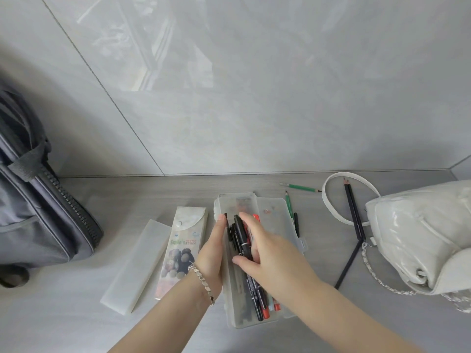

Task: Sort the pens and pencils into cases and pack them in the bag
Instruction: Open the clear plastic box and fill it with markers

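Settling black and red marker pens into open clear plastic hinged case at counter centre. Right hand lies flat over pens, fingers spread, pressing not gripping. Left hand braces case's left wall, fingers straight. Loose green pencils and black pencils lie right, near white quilted handbag. Printed snap-flap pouch, frosted case lie left; grey zip bag far left. Next, probably: gather pencils into another case.

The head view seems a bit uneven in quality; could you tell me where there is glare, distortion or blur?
Head view: a bright window reflection glares on the glossy wall tiles; wide-angle distortion bends the tile seams and stretches the grey bag at the edge; light is soft, shadows faint; the print on the pens is too blurred to read.
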Demonstrator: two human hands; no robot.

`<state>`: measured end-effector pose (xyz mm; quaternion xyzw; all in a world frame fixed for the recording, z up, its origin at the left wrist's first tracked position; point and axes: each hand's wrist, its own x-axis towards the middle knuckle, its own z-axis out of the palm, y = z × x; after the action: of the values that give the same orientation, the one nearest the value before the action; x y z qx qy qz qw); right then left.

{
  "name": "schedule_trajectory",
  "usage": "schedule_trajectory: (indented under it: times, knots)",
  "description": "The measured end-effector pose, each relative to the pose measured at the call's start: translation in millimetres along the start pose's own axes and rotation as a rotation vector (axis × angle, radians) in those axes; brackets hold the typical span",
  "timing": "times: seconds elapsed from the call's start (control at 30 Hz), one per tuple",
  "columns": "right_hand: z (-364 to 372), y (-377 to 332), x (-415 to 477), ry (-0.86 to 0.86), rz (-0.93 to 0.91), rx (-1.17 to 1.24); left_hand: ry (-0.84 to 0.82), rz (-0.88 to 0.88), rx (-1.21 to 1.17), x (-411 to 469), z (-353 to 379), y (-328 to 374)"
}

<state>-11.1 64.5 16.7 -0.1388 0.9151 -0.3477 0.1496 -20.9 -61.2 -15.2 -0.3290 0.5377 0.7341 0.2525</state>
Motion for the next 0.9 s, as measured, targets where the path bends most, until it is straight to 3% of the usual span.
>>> schedule_trajectory:
  times: [0.23,0.4,0.53,0.63,0.73,0.9]
  knots:
    - [-3,2,7,0.127,0.023,0.147,-0.044,0.053,0.068,-8,3,-2]
    - [3,3,17,0.279,0.033,-0.134,0.011,0.139,0.081,-14,10,-7]
    - [22,7,17,0.474,-0.083,-0.305,-0.083,0.132,0.078,-20,14,-7]
    - [28,9,13,0.480,-0.105,-0.315,-0.099,0.126,-0.002,-22,14,-6]
    - [33,10,6,0.372,-0.167,-0.374,-0.116,0.091,-0.112,-27,15,-4]
    - [32,12,7,0.378,-0.171,-0.281,-0.069,0.072,-0.049,-22,10,-5]
